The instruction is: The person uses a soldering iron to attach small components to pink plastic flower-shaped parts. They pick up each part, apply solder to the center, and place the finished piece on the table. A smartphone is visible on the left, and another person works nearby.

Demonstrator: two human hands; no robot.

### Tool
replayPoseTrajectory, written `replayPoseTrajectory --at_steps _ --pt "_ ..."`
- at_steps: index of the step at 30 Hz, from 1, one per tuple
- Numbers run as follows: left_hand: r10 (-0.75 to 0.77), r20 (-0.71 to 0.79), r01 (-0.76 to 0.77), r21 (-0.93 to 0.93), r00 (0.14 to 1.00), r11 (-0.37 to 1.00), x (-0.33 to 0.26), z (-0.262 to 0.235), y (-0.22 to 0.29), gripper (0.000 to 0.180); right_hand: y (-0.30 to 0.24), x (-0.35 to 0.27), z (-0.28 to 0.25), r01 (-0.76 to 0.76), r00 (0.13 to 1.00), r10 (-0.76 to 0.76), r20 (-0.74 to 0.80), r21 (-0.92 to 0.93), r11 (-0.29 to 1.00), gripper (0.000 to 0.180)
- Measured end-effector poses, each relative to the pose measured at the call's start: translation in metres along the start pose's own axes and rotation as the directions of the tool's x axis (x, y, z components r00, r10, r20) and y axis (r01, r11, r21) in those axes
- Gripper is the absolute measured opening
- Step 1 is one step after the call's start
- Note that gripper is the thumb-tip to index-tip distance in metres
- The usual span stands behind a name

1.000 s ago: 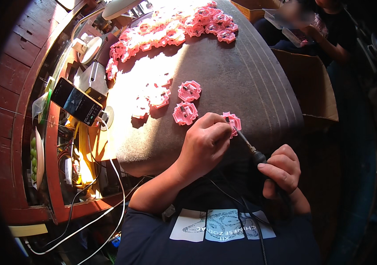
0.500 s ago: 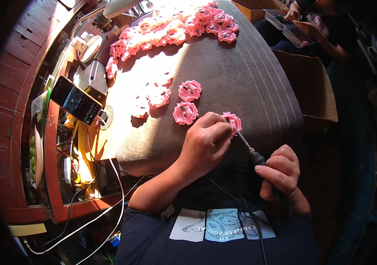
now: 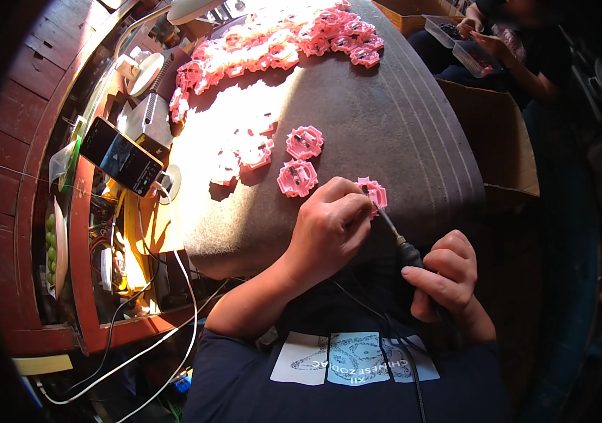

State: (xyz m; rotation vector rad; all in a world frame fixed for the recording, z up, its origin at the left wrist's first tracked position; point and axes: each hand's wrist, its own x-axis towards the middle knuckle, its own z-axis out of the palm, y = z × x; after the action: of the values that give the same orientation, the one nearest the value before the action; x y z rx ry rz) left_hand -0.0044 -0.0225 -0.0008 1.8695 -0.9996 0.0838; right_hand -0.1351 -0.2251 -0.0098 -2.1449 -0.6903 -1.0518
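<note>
My right hand (image 3: 447, 276) grips the dark handle of a soldering iron (image 3: 408, 252), whose cord runs down past my shirt. Its thin metal tip points up-left and meets a pink plastic part (image 3: 377, 192) lying on the grey mat. My left hand (image 3: 332, 224) is closed at the left side of that part, fingers curled together; what they pinch is hidden. Just beyond it lie two more pink parts, a nearer one (image 3: 297, 178) and a farther one (image 3: 305, 143), each with small dark pieces inside.
A heap of pink parts (image 3: 280, 51) spreads over the far end of the table mat (image 3: 357, 106). Several more sit in glaring sunlight at left. A phone (image 3: 121, 156), lamp and cables line the left side. At far right another person handles plastic trays (image 3: 475, 59) near a cardboard box (image 3: 498, 134).
The right hand and soldering iron have shifted very slightly left. Otherwise both hands keep their pose at the pink part.
</note>
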Motion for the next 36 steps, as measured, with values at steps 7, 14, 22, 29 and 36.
replayPoseTrajectory --at_steps 7,14,22,29,36 --pt "-0.004 -0.008 0.004 -0.008 1.000 1.000 0.001 0.001 0.001 0.014 0.000 0.004 0.002 0.011 1.000 -0.011 -0.017 -0.010 1.000 0.022" --pt "0.005 0.001 -0.005 0.006 1.000 1.000 0.001 0.001 0.000 0.015 -0.004 0.000 -0.004 -0.048 0.997 0.046 -0.070 -0.029 0.998 0.020" --pt "0.009 -0.018 -0.008 0.049 1.000 0.999 -0.004 -0.006 0.005 0.021 0.000 -0.007 -0.001 -0.066 0.989 0.067 -0.128 0.012 0.998 0.026" --pt "0.029 0.005 -0.029 0.020 1.000 0.999 -0.001 0.000 -0.002 0.017 -0.003 -0.007 0.006 -0.159 0.967 0.137 -0.216 -0.088 0.983 0.042" --pt "-0.002 -0.049 0.004 0.048 0.999 0.999 -0.004 0.001 -0.003 0.015 0.014 -0.014 0.014 -0.049 0.980 0.039 -0.196 -0.045 0.998 0.039"
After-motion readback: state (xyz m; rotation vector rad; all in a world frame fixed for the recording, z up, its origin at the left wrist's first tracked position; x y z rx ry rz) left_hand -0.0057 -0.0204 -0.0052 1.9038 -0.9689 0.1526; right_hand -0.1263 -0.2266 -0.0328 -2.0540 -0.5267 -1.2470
